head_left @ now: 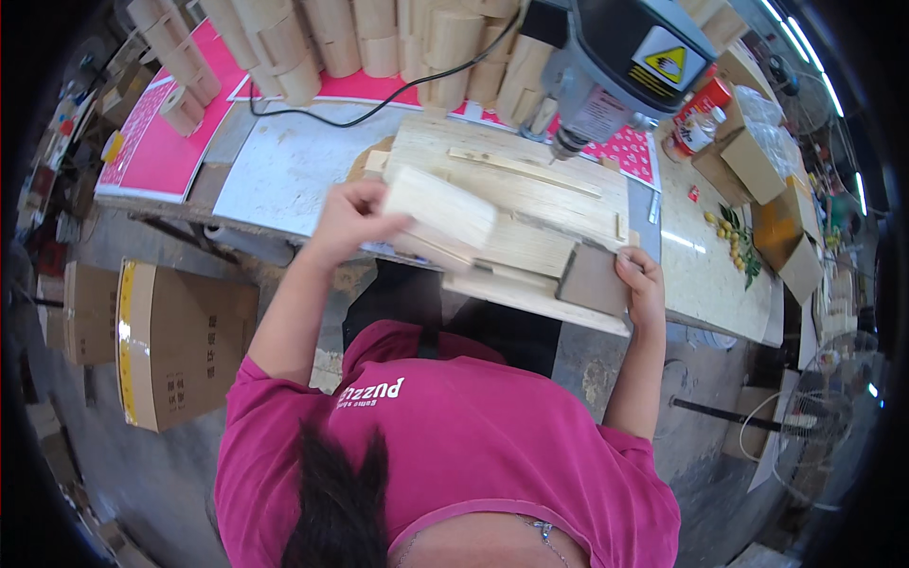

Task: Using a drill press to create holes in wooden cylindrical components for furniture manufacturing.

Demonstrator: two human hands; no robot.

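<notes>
I see my left hand closed around a pale wooden block above the plywood jig, the drill bit at 1 o'clock of it, not yet touching; my right hand grips the jig's corner

wood block: pale raw timber, matt, looks sanded smooth
jig board: same light unfinished wood, grain showing
small panel: brownish, dull, cardboard or hardboard, can't tell
drill press head: grey metal with dark plastic casing, slight sheen
benchtop: whitish, glossy
boxes: plain brown cardboard, matt
</notes>
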